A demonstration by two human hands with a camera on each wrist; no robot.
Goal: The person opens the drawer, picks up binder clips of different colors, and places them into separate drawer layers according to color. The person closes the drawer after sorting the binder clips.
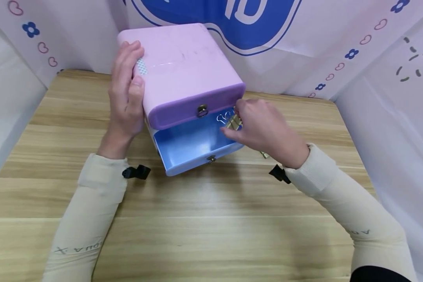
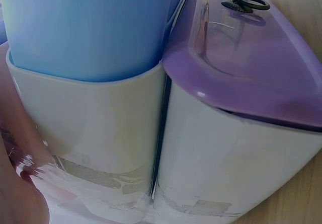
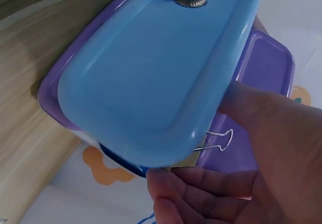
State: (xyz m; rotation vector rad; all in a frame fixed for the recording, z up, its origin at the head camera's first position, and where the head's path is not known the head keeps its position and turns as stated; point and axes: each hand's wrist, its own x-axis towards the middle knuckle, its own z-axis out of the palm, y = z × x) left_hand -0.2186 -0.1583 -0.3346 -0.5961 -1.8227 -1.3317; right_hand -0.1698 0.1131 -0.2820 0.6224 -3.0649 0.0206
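Note:
A small chest [image 1: 179,51] with a pink top stands on the table. Its upper purple drawer [image 1: 197,103] is closed, while the blue drawer [image 1: 188,143] beneath is pulled out. My left hand [image 1: 125,86] rests against the chest's left side, fingertips over the top edge. At the right end of the blue drawer, my right hand [image 1: 262,127] pinches a gold binder clip [image 1: 234,122] with silver wire handles. In the right wrist view, the blue drawer front hides most of the clip; one wire handle [image 3: 221,139] shows beside the thumb.
Another gold piece [image 1: 264,154] lies on the wooden table [image 1: 204,235], partly hidden by the right wrist. Brass ring pulls [image 1: 202,111] are on the drawer fronts. A white printed cloth [image 1: 285,66] hangs behind the table, with white sheets at both sides.

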